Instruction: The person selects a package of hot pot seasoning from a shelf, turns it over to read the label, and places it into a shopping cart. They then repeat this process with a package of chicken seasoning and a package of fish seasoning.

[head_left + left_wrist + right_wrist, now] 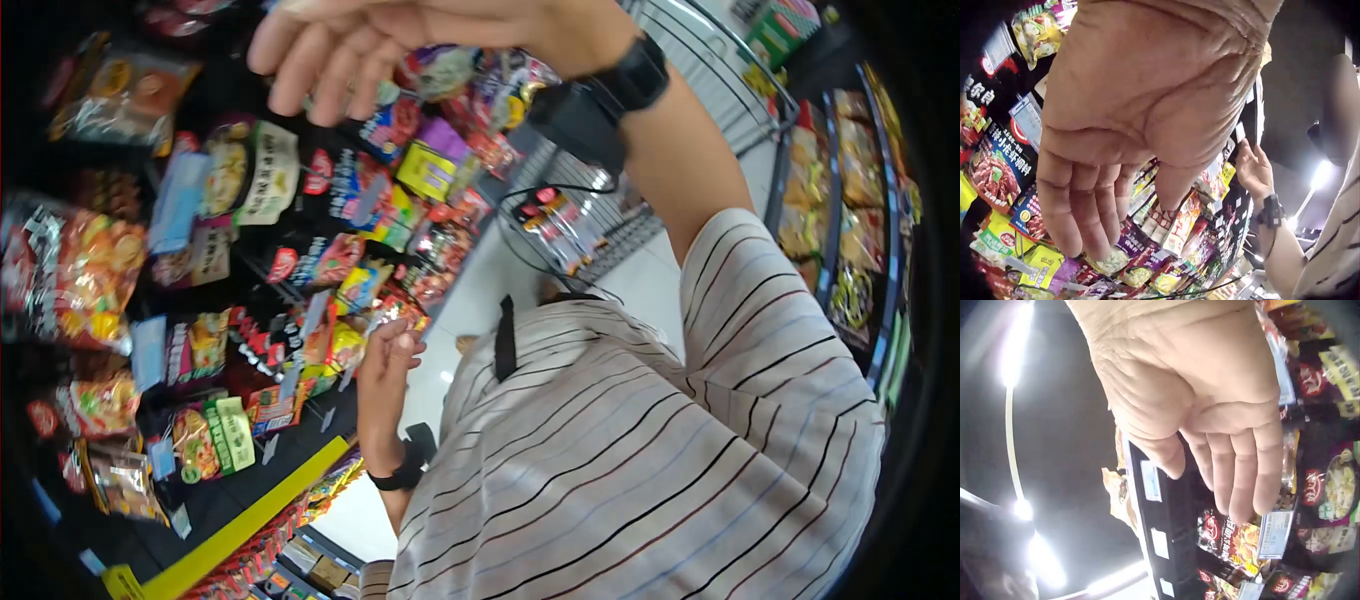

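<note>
the left hand (pixel 345 50) hangs in front of the hanging snack packets (pixel 432 160), its fingers (pixel 1075 212) loose and nearly straight, holding nothing. the right hand (pixel 388 352) reaches to the black shelf rail (pixel 1180 512), its fingers (pixel 1244 469) relaxed and empty, the thumb just beside a white price tag (pixel 1150 480). more packets crowd the shelves around both hands.

Black store shelf (pixel 1175 512), packed with colourful snack packets (pixel 85 270), white price tags (pixel 1275 534) along its edges
</note>
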A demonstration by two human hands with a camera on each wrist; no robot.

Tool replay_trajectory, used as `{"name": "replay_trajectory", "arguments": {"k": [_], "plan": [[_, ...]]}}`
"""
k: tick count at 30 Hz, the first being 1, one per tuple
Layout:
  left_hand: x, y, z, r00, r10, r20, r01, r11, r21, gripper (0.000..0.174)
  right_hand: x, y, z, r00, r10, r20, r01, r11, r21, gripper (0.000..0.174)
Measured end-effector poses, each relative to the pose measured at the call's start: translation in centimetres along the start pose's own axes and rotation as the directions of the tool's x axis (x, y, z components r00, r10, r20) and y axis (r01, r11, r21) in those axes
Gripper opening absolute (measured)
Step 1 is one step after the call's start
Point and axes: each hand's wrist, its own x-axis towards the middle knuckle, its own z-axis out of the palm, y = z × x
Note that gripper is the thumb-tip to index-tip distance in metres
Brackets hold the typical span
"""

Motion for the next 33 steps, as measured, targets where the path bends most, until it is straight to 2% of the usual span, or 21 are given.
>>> {"name": "replay_trajectory", "arguments": {"k": [2,3,4,5,6,7,9,10,11,13,16,19,22,23,26,27,30,31,33], "plan": [[1.1,0.6,0.8,0.996,-0.056,0.075,0.053,0.998,0.041,0.040,-5.3,0.7,0.4,0.969,0.145,-0.200,-0.174,0.975,-0.139,0.051],[1.7,0.9,1.1,0.992,-0.078,0.096,0.074,0.996,0.047,0.040,-7.7,2.2,-0.5,0.958,0.137,-0.253,-0.182,0.969,-0.167,0.048],[2.4,1.2,1.4,0.989,-0.096,0.116,0.090,0.994,0.055,0.041,-10.6,4.3,-1.4,0.918,0.225,-0.326,-0.280,0.951,-0.134,0.045],[3.6,1.5,2.3,0.980,-0.128,0.154,0.118,0.990,0.074,0.041,-14.4,6.5,-2.2,0.854,0.317,-0.412,-0.378,0.923,-0.075,0.042],[4.2,1.7,2.8,0.976,-0.143,0.164,0.132,0.988,0.077,0.041,-16.6,7.8,-2.5,0.806,0.376,-0.457,-0.451,0.891,-0.061,0.037],[4.8,1.9,3.3,0.973,-0.156,0.171,0.144,0.986,0.077,0.042,-18.9,10.5,-3.7,0.735,0.475,-0.484,-0.526,0.850,0.036,0.033],[5.9,1.7,4.1,0.966,-0.171,0.191,0.159,0.984,0.080,0.042,-23.0,15.7,-5.5,0.585,0.595,-0.551,-0.666,0.740,0.092,0.030],[6.4,1.5,4.7,0.961,-0.201,0.192,0.184,0.978,0.100,0.042,-25.3,19.3,-6.3,0.500,0.616,-0.609,-0.671,0.720,0.178,0.028],[6.8,1.3,5.2,0.955,-0.229,0.191,0.209,0.971,0.120,0.042,-26.6,21.7,-7.1,0.447,0.654,-0.610,-0.728,0.662,0.176,0.027],[7.2,0.6,6.2,0.951,-0.241,0.193,0.212,0.964,0.158,0.039,-30.3,27.9,-7.5,0.309,0.643,-0.700,-0.743,0.623,0.244,0.029],[7.3,-0.7,7.3,0.921,-0.351,0.168,0.333,0.934,0.126,0.043,-34.3,37.5,-7.8,0.084,0.725,-0.684,-0.814,0.446,0.373,0.032],[7.0,-1.4,8.3,0.897,-0.422,0.134,0.410,0.905,0.112,0.047,-34.9,41.5,-7.0,-0.006,0.688,-0.725,-0.969,0.174,0.173,0.038],[6.7,-2.4,8.9,0.870,-0.484,0.091,0.479,0.875,0.069,0.047,-35.1,44.8,-5.6,-0.160,0.692,-0.703,-0.965,0.041,0.260,0.044],[6.6,-2.7,9.1,0.863,-0.498,0.081,0.495,0.867,0.056,0.047,-36.4,47.9,-5.5,-0.145,0.704,-0.695,-0.983,-0.023,0.182,0.047],[6.7,-3.0,9.9,0.841,-0.538,0.050,0.537,0.843,0.035,0.045,-38.6,52.9,-4.0,-0.160,0.665,-0.729,-0.984,-0.045,0.174,0.046],[6.7,-2.7,10.2,0.827,-0.561,0.040,0.560,0.828,0.020,0.041,-36.8,49.7,-4.1,-0.186,0.706,-0.683,-0.982,-0.119,0.144,0.055],[7.0,-2.5,10.6,0.785,-0.620,-0.006,0.620,0.784,0.027,0.038,-36.8,51.0,-4.2,-0.306,0.655,-0.691,-0.952,-0.232,0.201,0.070],[7.1,-2.4,10.7,0.773,-0.635,-0.020,0.635,0.772,0.042,0.038,-37.0,50.8,-4.4,-0.279,0.663,-0.695,-0.960,-0.208,0.186,0.081],[7.2,-2.2,11.0,0.766,-0.641,-0.052,0.643,0.764,0.047,0.038,-36.1,49.0,-4.6,-0.300,0.630,-0.716,-0.953,-0.228,0.198,0.073]]}}
